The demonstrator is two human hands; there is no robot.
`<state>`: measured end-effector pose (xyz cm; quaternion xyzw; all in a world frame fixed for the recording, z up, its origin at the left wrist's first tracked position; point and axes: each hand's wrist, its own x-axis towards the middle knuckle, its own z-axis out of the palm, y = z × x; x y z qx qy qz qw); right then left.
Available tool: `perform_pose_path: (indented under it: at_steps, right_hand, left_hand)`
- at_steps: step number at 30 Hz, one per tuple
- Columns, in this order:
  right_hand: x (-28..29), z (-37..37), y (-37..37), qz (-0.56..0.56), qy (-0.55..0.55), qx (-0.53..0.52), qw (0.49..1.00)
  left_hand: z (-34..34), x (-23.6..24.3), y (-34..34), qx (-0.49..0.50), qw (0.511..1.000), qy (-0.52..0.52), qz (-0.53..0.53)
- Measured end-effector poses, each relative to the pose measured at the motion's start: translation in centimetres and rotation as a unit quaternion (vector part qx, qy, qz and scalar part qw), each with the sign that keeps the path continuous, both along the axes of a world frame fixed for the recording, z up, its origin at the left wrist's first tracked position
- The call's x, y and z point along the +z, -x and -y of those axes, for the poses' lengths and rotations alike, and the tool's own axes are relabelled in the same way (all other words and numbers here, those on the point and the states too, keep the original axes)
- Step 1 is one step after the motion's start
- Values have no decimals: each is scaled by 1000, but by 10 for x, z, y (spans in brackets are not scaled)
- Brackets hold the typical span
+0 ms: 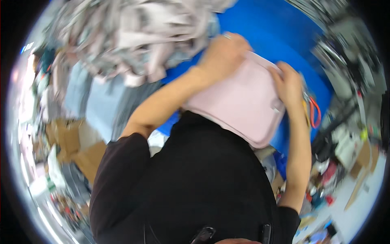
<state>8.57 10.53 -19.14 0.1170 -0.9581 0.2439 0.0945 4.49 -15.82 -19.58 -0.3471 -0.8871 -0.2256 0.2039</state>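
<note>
A flat pink case [239, 97] with rounded corners and a raised seam along its rim lies in front of my body, over the blue tabletop. At its far left edge is my left hand [225, 55], fingers curled in at the corner and wearing a ring; motion blurs it. My right hand [288, 83] grips the far right edge, with the thumb on the top face and the fingers around the outer side. A small light tab [275, 109] shows near the case's right edge. The fingertips beneath the edge are hidden.
A large heap of pink and grey pieces [142, 32] covers the table's left part. Grey-blue stacks [105, 101] stand below it. Scissors with red handles [313, 112] lie right of my right forearm on the blue table [280, 30]. Cardboard boxes [69, 140] sit at the left.
</note>
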Motion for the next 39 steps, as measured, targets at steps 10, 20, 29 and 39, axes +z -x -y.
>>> perform_pose_path:
  at_steps: [10,20,29,39]
  right_hand:
    - [18,10,-13,93,44,-7,995]
    - [26,11,-18,90,99,-29,991]
    - [68,127,-122,306,451,219,809]
    - [98,119,-81,330,602,147,712]
  left_hand:
    - [205,75,-169,285,955,57,63]
    - [280,101,-211,378,897,170,153]
    - [192,186,-216,272,913,180,245]
    - [52,153,-69,-1,996,-12,-84]
